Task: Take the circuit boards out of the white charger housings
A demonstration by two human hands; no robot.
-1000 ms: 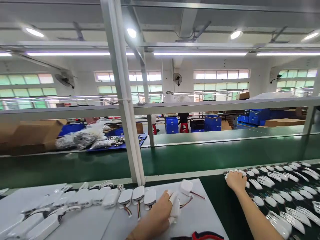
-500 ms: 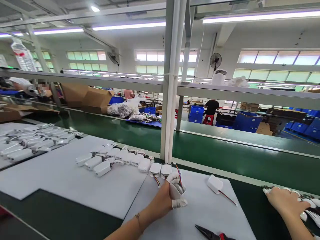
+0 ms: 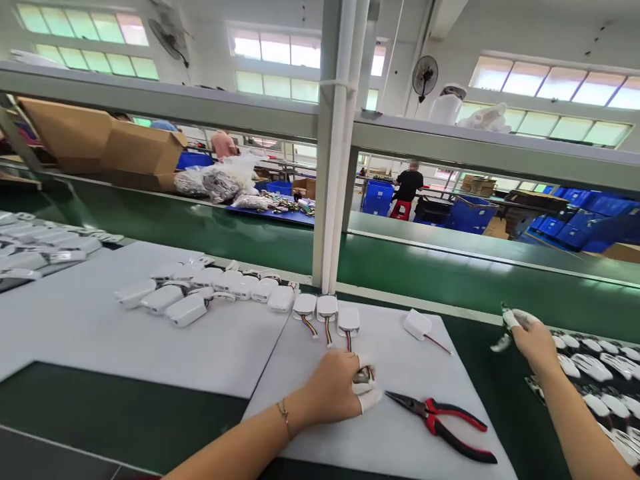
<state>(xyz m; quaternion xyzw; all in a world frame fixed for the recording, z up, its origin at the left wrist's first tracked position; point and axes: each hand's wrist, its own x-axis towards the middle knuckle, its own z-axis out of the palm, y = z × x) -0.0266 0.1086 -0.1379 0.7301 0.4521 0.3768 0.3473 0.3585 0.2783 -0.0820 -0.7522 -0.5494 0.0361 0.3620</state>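
My left hand [image 3: 345, 385], with white finger cots on its fingertips, is over the white board [image 3: 400, 360]. Its fingers are closed around a small greyish part [image 3: 363, 375] with coloured wires, mostly hidden by the fingers. Just beyond it, a white plastic housing [image 3: 349, 320] with a wire lead ends a row of similar housings. My right hand [image 3: 533, 339] is raised over the dark green bench, pinching a small circuit board [image 3: 508, 316]. A pale piece [image 3: 501, 343] hangs below that hand. Red-and-black needle-nose pliers [image 3: 440, 423] lie to the right of my left hand.
A lone white housing [image 3: 417, 324] with a thin lead lies at the board's far right. Rows of white parts [image 3: 593, 367] cover the bench's right side. More housings [image 3: 185, 310] lie to the left. A metal post [image 3: 333, 153] rises behind the board.
The white housing from my left hand now lies at the end of the row; that hand is lower and closer. My right hand has lifted leftwards from the parts rows with a circuit board. The view has tilted down.
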